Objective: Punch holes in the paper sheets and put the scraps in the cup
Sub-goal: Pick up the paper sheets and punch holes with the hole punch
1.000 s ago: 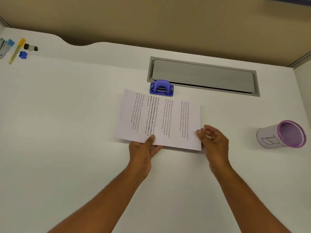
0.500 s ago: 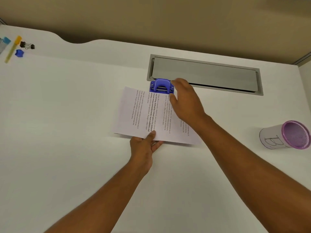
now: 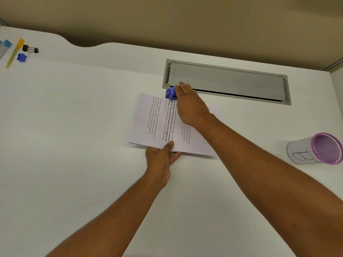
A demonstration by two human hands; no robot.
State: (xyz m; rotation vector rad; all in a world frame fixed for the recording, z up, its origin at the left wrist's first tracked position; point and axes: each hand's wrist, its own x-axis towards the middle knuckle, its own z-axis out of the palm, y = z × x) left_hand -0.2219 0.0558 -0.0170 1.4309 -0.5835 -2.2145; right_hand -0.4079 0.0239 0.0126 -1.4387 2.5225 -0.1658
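Printed paper sheets (image 3: 148, 123) lie on the white desk (image 3: 74, 145), their far edge slid into a blue hole punch (image 3: 170, 93). My left hand (image 3: 160, 158) pinches the near edge of the sheets, thumb on top. My right hand (image 3: 191, 104) lies over the hole punch and covers most of it, fingers curled over its top. A purple mesh cup (image 3: 321, 148) wrapped in white paper with a handwritten letter lies tilted at the right, its mouth facing me.
A grey cable hatch (image 3: 226, 81) is set into the desk just behind the punch. At the far left lie a yellow marker (image 3: 14, 52), a black binder clip (image 3: 30, 49), a small blue object (image 3: 21, 57) and a stapler's end (image 3: 5, 46).
My right hand left the right edge of the sheets, reached forward and came to rest on top of the hole punch. My left hand kept its hold on the near edge.
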